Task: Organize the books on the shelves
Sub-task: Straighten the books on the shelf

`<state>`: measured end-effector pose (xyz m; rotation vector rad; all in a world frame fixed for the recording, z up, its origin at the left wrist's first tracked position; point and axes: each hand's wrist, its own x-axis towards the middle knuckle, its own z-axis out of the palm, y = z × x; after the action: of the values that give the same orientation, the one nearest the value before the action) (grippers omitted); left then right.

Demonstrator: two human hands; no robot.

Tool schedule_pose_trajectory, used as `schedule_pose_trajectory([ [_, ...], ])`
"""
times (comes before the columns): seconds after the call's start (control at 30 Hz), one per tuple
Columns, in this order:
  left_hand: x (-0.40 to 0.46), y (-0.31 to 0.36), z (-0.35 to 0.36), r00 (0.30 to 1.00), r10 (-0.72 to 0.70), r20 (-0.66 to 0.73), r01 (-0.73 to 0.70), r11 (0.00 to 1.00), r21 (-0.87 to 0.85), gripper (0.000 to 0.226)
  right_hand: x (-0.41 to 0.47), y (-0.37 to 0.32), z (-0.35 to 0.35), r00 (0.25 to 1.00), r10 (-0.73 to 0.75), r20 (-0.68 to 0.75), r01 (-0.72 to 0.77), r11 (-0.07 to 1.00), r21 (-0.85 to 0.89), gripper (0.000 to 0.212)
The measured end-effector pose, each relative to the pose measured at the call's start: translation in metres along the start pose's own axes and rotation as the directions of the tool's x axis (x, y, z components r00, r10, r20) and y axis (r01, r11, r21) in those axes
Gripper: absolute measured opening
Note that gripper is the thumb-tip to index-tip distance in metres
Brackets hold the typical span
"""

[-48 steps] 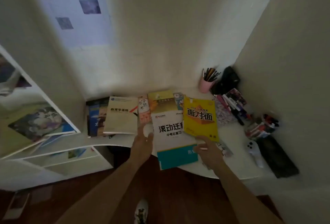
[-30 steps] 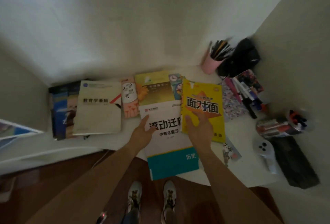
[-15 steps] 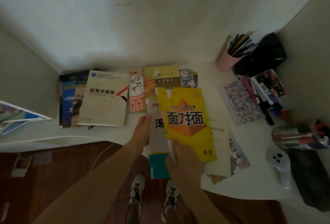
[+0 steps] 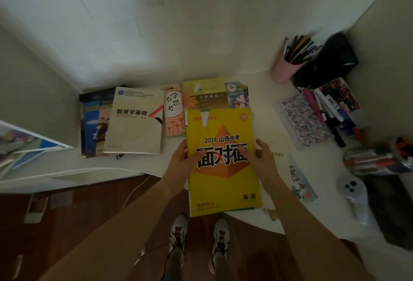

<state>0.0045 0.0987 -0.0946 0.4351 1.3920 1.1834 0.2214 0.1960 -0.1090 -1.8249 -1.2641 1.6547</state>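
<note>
A: Yellow 2024 English exam workbook pinched at mid-height from both sides. Left hand curled round the left edge, thumb over the cover; right hand curled round the right edge, thumb likewise on top.

B: And where exactly?

A: On top of a teal-edged book, barely peeking out underneath, at the near rim of the white surface, lower ends overhanging the floor.

B: Worst case?

A: Probably only the top book lifted, the lower one dragged off the rim and dropped toward the shoes. Glossy covers, so likely to slide apart if tilted.

B: Anything else close by?

A: Loose pamphlets just beside the right wrist, easy to sweep off. Cream education textbook well to the left, out of harm's way.
</note>
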Motion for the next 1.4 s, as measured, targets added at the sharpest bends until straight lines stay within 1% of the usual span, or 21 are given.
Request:
schedule_pose_trajectory([
  [0.03,-0.005,0.009,0.001,0.999,0.025,0.034,-0.026,1.0,0.011,0.043,0.0,-0.008,-0.004,0.999,0.011,0.04,-0.014,0.997,0.077,0.075],
  [0.07,-0.01,0.02,0.001,0.996,0.053,0.066,-0.056,0.998,0.032,0.045,-0.004,-0.017,-0.008,0.998,-0.016,0.067,0.008,0.992,0.129,0.06],
  [0.1,-0.014,0.033,0.002,0.992,0.084,0.096,-0.089,0.994,0.055,0.046,-0.01,-0.026,-0.011,0.994,-0.073,0.079,0.059,0.984,0.17,0.046],
  [0.13,-0.019,0.046,0.002,0.986,0.118,0.121,-0.128,0.989,0.076,0.047,-0.018,-0.037,-0.015,0.987,-0.145,0.075,0.127,0.97,0.208,0.039],
  [0.2,-0.026,0.072,0.004,0.972,0.193,0.137,-0.206,0.974,0.094,0.048,-0.037,-0.056,-0.024,0.952,-0.302,0.055,0.275,0.919,0.283,0.038],
  [0.27,-0.033,0.092,0.006,0.958,0.252,0.138,-0.267,0.959,0.1,0.047,-0.057,-0.074,-0.029,0.905,-0.424,0.039,0.39,0.863,0.321,0.039],
  [0.4,-0.038,0.101,0.009,0.945,0.299,0.131,-0.314,0.943,0.111,0.028,-0.078,-0.088,-0.033,0.842,-0.536,0.062,0.488,0.805,0.336,0.043],
  [0.47,-0.038,0.095,0.012,0.952,0.291,0.095,-0.301,0.948,0.105,0.027,-0.08,-0.085,-0.033,0.834,-0.545,0.08,0.499,0.81,0.308,0.046],
  [0.57,-0.037,0.083,0.014,0.969,0.241,0.048,-0.243,0.968,0.057,0.027,-0.08,-0.074,-0.032,0.848,-0.519,0.109,0.475,0.834,0.283,0.049],
  [0.63,-0.042,0.078,0.017,0.979,0.198,0.043,-0.2,0.979,0.032,0.033,-0.078,-0.065,-0.031,0.861,-0.489,0.14,0.442,0.856,0.268,0.047],
  [0.7,-0.044,0.074,0.018,0.982,0.183,0.037,-0.183,0.983,0.023,0.041,-0.077,-0.057,-0.032,0.88,-0.454,0.141,0.404,0.871,0.28,0.04],
  [0.77,-0.041,0.074,0.019,0.982,0.187,0.014,-0.187,0.982,0.021,0.041,-0.074,-0.053,-0.032,0.892,-0.434,0.13,0.38,0.873,0.305,0.039],
  [0.83,-0.038,0.076,0.019,0.978,0.207,-0.009,-0.207,0.978,0.02,0.043,-0.072,-0.052,-0.033,0.892,-0.433,0.13,0.377,0.872,0.313,0.046],
  [0.97,-0.036,0.081,0.023,0.972,0.234,-0.019,-0.233,0.972,0.023,0.063,-0.065,-0.052,-0.029,0.904,-0.41,0.119,0.353,0.875,0.332,0.054],
  [1.13,-0.03,0.074,0.028,0.972,0.231,-0.045,-0.23,0.973,0.024,0.077,-0.053,-0.043,-0.02,0.929,-0.364,0.064,0.329,0.893,0.307,0.057],
  [1.2,-0.032,0.072,0.027,0.966,0.26,-0.005,-0.26,0.966,0.014,0.069,-0.05,-0.04,-0.021,0.931,-0.36,0.063,0.327,0.898,0.293,0.06],
  [1.3,-0.033,0.067,0.022,0.959,0.283,0.016,-0.283,0.959,0.009,0.058,-0.045,-0.037,-0.024,0.929,-0.363,0.078,0.332,0.906,0.263,0.05],
  [1.37,-0.03,0.061,0.021,0.969,0.245,-0.001,-0.245,0.968,0.049,0.058,-0.044,-0.035,-0.023,0.926,-0.366,0.092,0.34,0.915,0.219,0.047],
  [1.4,-0.03,0.059,0.022,0.975,0.221,-0.019,-0.219,0.973,0.066,0.062,-0.044,-0.033,-0.023,0.922,-0.374,0.099,0.352,0.917,0.186,0.047],
])
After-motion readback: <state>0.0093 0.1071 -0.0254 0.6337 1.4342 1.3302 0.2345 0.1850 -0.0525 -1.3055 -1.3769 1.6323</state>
